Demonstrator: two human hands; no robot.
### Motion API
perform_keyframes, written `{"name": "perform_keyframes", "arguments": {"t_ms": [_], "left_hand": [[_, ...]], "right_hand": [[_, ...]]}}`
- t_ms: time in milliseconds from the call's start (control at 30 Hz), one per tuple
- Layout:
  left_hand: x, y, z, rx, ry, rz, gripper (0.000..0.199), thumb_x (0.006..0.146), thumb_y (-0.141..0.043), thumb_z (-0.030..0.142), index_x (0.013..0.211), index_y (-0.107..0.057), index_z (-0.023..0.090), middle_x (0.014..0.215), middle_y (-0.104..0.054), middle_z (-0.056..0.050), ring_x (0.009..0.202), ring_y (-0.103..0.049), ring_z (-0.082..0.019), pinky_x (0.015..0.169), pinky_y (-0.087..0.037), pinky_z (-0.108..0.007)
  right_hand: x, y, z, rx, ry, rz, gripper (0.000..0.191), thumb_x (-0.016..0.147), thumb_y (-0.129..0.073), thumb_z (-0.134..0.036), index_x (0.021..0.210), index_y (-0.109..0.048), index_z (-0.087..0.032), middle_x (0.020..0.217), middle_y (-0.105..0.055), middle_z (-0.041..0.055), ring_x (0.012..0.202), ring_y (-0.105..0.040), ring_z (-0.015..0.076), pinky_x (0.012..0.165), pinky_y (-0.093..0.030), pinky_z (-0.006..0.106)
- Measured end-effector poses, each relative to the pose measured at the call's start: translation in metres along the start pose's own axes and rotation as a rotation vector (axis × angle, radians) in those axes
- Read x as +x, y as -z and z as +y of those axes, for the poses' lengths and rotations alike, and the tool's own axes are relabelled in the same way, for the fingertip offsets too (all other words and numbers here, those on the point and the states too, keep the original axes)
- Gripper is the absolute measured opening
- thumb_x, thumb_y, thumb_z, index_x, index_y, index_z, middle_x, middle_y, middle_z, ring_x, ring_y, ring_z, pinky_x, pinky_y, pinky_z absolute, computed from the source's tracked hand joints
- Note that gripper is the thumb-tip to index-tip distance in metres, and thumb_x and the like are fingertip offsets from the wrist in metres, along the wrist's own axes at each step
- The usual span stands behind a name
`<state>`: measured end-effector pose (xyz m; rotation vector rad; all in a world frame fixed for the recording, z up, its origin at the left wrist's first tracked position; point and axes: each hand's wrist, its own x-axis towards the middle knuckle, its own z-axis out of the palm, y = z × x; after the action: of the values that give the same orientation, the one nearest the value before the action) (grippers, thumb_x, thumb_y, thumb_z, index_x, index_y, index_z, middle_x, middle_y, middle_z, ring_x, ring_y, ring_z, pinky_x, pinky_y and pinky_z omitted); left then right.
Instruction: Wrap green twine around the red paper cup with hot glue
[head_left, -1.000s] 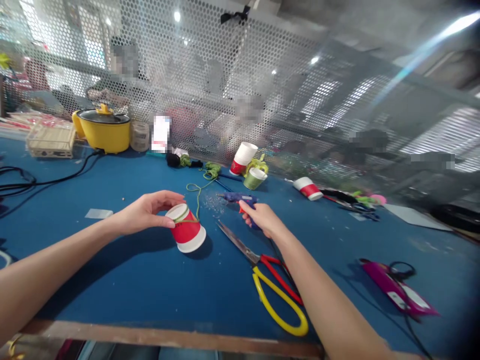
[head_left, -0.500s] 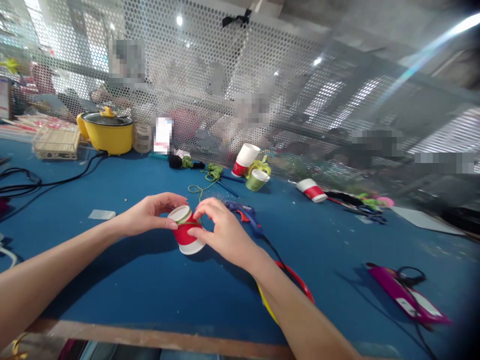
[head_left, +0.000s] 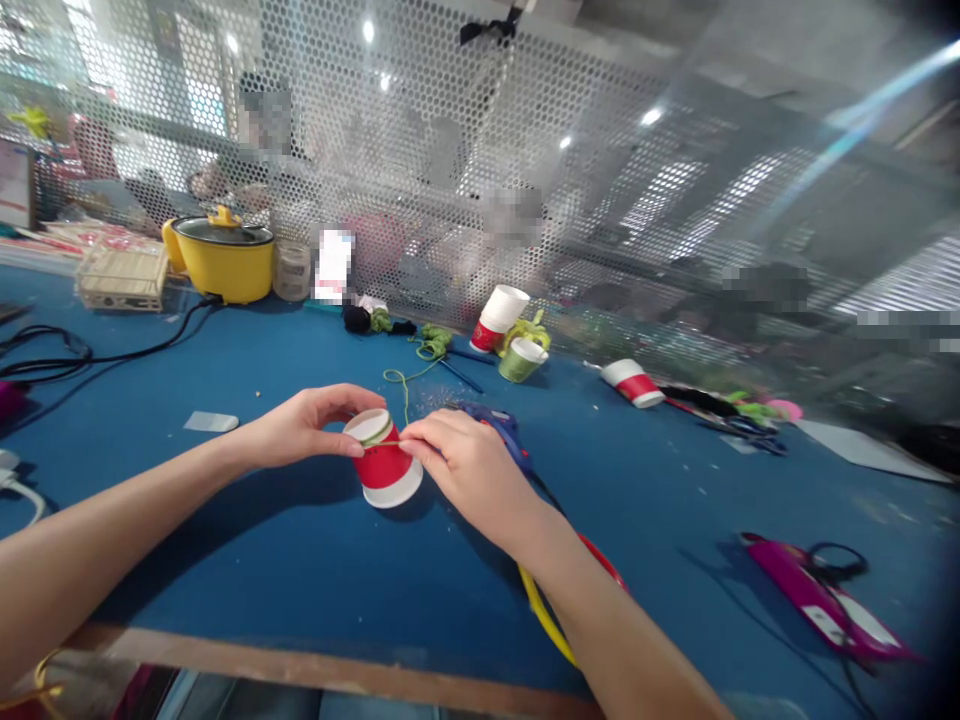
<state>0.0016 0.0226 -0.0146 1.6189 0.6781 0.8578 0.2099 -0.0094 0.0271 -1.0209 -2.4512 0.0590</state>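
A red and white paper cup stands upside down and slightly tilted on the blue table. My left hand grips its upper left side, thumb in front and fingers behind. Green yarn runs round the cup near its narrow end. On the right, my right hand pinches the yarn between thumb and fingers, just off the cup's side. From there the strand leads back to a green yarn bundle. A blue glue gun lies partly hidden behind my right hand.
Stacked cups and a green-wrapped cup stand at the back. Another red and white cup lies on its side. A yellow pot stands back left, a magenta power strip front right. A yellow and red ring lies under my right forearm.
My right hand has come off the cup's side and now pinches the yarn, drawn out to the right. The left hand keeps its hold. The view has shifted slightly.
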Motion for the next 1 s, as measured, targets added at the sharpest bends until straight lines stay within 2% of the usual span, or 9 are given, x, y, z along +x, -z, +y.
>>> {"name": "perform_keyframes", "arguments": {"t_ms": [233, 633, 1000], "left_hand": [[0.000, -0.001, 0.000, 0.002, -0.022, -0.018, 0.045, 0.067, -0.069, 0.015, 0.109, -0.055, 0.015, 0.105, -0.062, -0.007, 0.097, -0.056, -0.019, 0.089, -0.042, -0.035], [0.000, -0.001, -0.001, -0.017, -0.011, -0.026, 0.043, 0.067, -0.069, 0.018, 0.108, -0.055, 0.016, 0.108, -0.062, -0.008, 0.099, -0.056, -0.019, 0.089, -0.042, -0.036], [0.000, 0.001, -0.001, 0.000, -0.034, -0.038, 0.043, 0.069, -0.069, 0.019, 0.109, -0.056, 0.017, 0.107, -0.062, -0.008, 0.098, -0.056, -0.020, 0.088, -0.043, -0.036]], "right_hand": [[0.003, 0.007, -0.008, -0.164, 0.122, 0.044, 0.021, 0.089, -0.043, -0.017, 0.073, -0.055, -0.016, 0.071, -0.059, 0.0062, 0.067, -0.050, 0.0174, 0.064, -0.040, 0.030], [0.008, -0.005, 0.009, -0.127, 0.049, 0.010, 0.017, 0.086, -0.047, -0.013, 0.070, -0.052, -0.017, 0.068, -0.056, 0.0039, 0.067, -0.049, 0.0165, 0.063, -0.039, 0.028], [0.012, -0.008, 0.012, -0.134, 0.086, 0.038, 0.019, 0.088, -0.043, -0.014, 0.069, -0.049, -0.018, 0.068, -0.055, 0.0041, 0.067, -0.048, 0.0168, 0.063, -0.039, 0.029]]}}
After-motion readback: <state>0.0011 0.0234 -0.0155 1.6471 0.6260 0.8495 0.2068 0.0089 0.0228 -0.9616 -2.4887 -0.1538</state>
